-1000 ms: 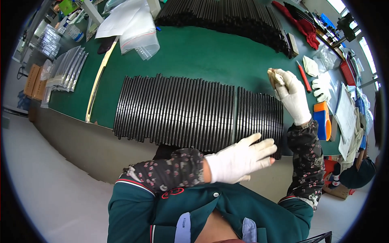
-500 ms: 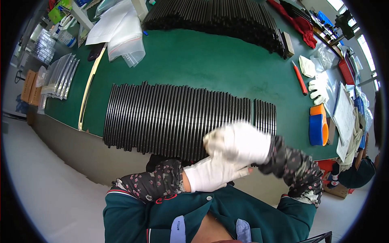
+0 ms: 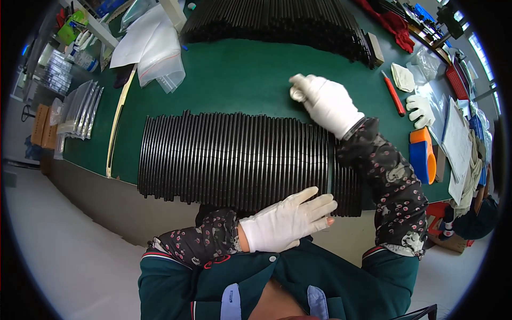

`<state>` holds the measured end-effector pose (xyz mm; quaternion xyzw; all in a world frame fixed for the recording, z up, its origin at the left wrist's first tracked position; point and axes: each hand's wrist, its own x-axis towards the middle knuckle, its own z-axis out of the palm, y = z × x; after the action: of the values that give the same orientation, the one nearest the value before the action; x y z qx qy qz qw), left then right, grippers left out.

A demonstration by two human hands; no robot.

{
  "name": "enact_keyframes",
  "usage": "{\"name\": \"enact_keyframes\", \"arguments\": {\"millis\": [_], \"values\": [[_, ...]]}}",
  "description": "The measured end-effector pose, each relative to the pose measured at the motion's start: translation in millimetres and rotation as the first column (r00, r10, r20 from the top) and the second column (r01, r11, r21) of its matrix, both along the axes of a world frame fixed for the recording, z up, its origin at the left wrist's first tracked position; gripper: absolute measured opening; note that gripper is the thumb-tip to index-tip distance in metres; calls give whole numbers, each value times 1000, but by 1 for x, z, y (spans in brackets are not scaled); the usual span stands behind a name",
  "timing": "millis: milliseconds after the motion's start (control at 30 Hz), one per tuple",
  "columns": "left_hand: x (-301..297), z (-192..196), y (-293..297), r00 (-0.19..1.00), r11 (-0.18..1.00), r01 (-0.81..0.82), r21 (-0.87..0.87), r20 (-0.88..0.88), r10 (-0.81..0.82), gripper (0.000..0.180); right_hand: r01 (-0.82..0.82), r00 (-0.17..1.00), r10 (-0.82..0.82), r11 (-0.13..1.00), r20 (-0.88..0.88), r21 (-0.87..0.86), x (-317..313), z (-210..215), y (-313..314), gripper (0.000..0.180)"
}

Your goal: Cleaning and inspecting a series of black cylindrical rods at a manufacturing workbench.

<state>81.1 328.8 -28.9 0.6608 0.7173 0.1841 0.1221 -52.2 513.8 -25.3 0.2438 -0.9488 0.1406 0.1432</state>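
Observation:
A wide row of black rods [image 3: 229,160] lies side by side across the table's near edge. A narrow gap parts it from a smaller group of similar rods [image 3: 348,186] on the right. My left hand [image 3: 285,221], in a white glove with a bare thumb tip, is spread open over the near ends of the rods at the right. Beyond the far ends of the row is my right hand [image 3: 326,104], also gloved in white. Its fingers are curled closed; what they hold, if anything, cannot be made out. My right forearm crosses above the smaller group.
A large stack of black rods [image 3: 277,32] fills the far side of the green table [image 3: 234,74]. At right lie a red-handled tool [image 3: 393,93], a white glove [image 3: 420,110] and an orange-and-blue object [image 3: 422,160]. Plastic bags [image 3: 160,64] are at far left. Another person [image 3: 474,221] is at right.
My right hand has moved away from my left hand, going forward past the far ends of the row. My left hand has stayed nearly in place, its fingers now in plain view.

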Motion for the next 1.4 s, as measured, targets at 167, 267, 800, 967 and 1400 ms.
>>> {"name": "enact_keyframes", "arguments": {"millis": [167,267,800,967,1400], "values": [[-1,15,-7,999,1000,3,23,38,-4,76,247,968,-180,822,177,-514,41,26,43,33],[-25,42,2,992,992,124,17,-16,-123,71,339,939,-153,559,308,-756,80,26,82,35],[-111,-31,93,945,991,34,127,-327,10,42,-121,978,149,976,149,-180,175,-3,53,19],[-109,-29,91,975,987,43,154,-223,-7,32,-369,713,451,892,537,-260,195,31,50,15],[-115,-36,93,956,985,77,152,-293,-30,35,-194,980,152,880,-130,-434,168,20,6,14]]}}
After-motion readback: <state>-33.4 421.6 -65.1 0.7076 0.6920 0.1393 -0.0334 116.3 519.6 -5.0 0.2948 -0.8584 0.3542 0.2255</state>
